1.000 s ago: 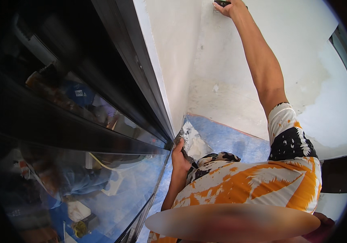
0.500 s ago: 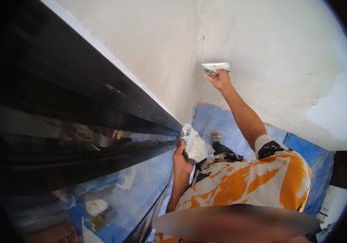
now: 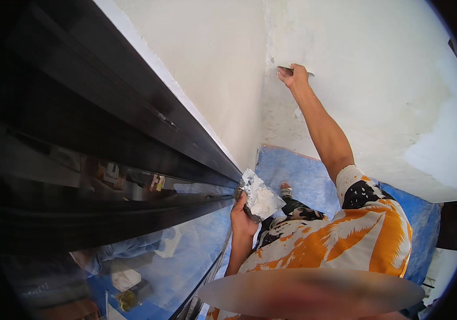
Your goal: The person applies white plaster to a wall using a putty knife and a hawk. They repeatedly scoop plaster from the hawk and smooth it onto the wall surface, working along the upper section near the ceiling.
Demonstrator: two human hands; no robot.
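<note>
My right hand (image 3: 298, 77) is closed on a wide putty knife (image 3: 286, 70). Seen nearly edge-on, its blade meets the off-white wall (image 3: 356, 96) close to the inside corner. Below it, a small whiter dab (image 3: 298, 113) shows on the wall beside my forearm. My left hand (image 3: 243, 220) grips a flat plate (image 3: 249, 209) low in front of my body, next to the dark frame. White putty (image 3: 261, 197) lies heaped over the plate, hiding most of its surface; its handle, if any, cannot be seen.
A dark sliding-door frame (image 3: 132, 117) with a white edge runs along my left. Blue sheeting (image 3: 292, 165) covers the floor, where my sandalled foot (image 3: 285, 189) stands. Behind the glass lie a pale block (image 3: 125, 277) and a yellowish roll (image 3: 127, 300).
My right hand has moved up the wall with the putty knife, whose blade has turned from broad side to edge-on. The left hand still holds the putty plate; the view has shifted slightly.
</note>
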